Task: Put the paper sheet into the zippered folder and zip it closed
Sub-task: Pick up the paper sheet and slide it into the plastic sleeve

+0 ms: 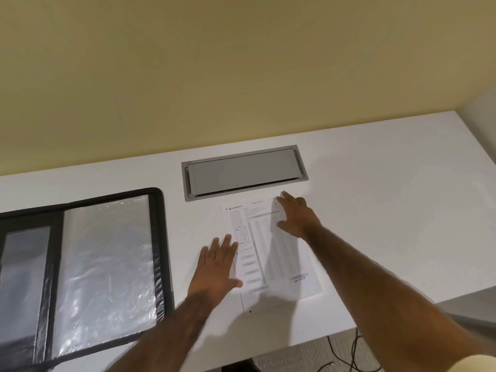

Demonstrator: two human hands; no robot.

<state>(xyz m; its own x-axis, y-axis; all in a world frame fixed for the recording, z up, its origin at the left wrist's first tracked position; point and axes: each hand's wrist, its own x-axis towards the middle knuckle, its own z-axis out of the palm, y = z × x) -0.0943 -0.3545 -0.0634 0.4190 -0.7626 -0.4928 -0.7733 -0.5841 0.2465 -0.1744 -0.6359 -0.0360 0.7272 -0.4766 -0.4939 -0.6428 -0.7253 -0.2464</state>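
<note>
I see the paper sheet (271, 248) lying flat on the white table (389, 210), right under both sets of fingers. It is a printed form with rows of tiny marks. It is not in the folder yet.

The left hand (214, 267) lies flat, fingers straight and close side by side. Its fingertips rest on the left edge of the sheet, and the thumb touches that edge lower down.

The right hand (295, 213) is at the far right corner of the sheet. Its fingers are straight and spread apart, holding nothing. I cannot tell if they press down or float just above the paper.

Left of the left fingers, a little way off, the zippered folder (107, 259) lies open, showing shiny clear pockets inside a black rim.

Just past the right fingertips, a grey hatch lid (241, 171) sits shut in the table.

Near my side, below the table edge, black cables (351, 353) lie on the floor.
</note>
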